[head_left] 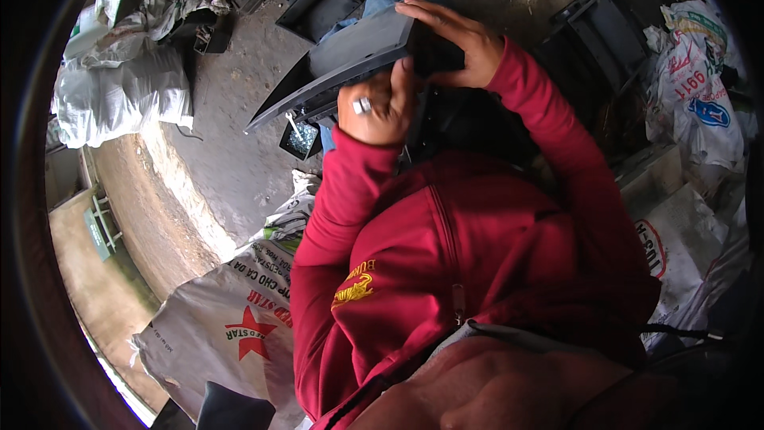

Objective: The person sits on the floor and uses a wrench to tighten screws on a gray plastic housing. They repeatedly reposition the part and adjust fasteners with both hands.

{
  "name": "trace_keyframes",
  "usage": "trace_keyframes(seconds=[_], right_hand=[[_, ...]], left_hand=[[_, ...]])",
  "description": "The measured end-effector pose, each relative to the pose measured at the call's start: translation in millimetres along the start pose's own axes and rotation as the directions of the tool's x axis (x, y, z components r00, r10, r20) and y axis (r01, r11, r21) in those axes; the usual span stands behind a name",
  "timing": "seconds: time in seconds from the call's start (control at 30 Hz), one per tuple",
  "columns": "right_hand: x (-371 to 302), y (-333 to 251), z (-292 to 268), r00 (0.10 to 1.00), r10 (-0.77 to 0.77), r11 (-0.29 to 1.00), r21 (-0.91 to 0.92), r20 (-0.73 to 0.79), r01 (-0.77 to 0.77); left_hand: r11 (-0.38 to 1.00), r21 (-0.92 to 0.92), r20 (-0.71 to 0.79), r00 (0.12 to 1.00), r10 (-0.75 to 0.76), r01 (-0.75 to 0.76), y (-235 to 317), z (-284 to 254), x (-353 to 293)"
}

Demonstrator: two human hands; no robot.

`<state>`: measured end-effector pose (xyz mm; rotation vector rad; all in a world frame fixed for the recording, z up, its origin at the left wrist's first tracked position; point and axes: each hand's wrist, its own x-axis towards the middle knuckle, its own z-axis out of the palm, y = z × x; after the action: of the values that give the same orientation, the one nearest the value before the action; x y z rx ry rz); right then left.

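A dark grey plastic panel (362, 41) with a raised edge is tilted in front of my chest, its narrow end pointing left. My left hand (378, 103) is closed at its near edge, thumb up against it, with a silvery band or piece on one finger. Around the right end of the panel, my right hand (469, 44) has its fingers over the top and its thumb lower down. The panel's underside is mostly hidden. Just below its left part, a small black bin (288, 147) holds many small bluish metal pieces (302, 137) and a light-coloured tool (293, 121).
Black plastic trays (306, 28) lie on the concrete floor beyond, with another dark frame (609, 40) at the right. White sacks (231, 326) stand at the lower left and right (696, 80). White plastic wrapping (123, 95) covers a pile at the left.
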<state>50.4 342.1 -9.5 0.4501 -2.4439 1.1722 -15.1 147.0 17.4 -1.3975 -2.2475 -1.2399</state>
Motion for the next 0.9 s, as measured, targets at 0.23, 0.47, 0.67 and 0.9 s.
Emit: trace_keyframes(seconds=[0.23, 0.47, 0.67, 0.9], right_hand=[[2, 6, 5, 0.999, 0.018, 1.0, 0.011, -0.037, -0.018], [3, 13, -1, 1.0, 0.003, 1.0, 0.028, -0.01, -0.003], [6, 1, -4, 0.996, 0.052, 0.997, 0.056, -0.075, -0.048], [27, -10, 5, 0.98, 0.149, 0.983, -0.089, -0.13, -0.161]], left_hand=[[0.737, -0.392, 0.4, 0.824, -0.402, 0.55, -11, -5, 5], [0.986, -0.12, 0.067, 0.992, -0.111, 0.118, -3, 11, -13], [0.966, -0.246, 0.123, 0.991, -0.047, 0.076, 17, -30, -34], [0.906, -0.279, 0.104, 0.948, -0.301, 0.318, -2, -40, -36]])
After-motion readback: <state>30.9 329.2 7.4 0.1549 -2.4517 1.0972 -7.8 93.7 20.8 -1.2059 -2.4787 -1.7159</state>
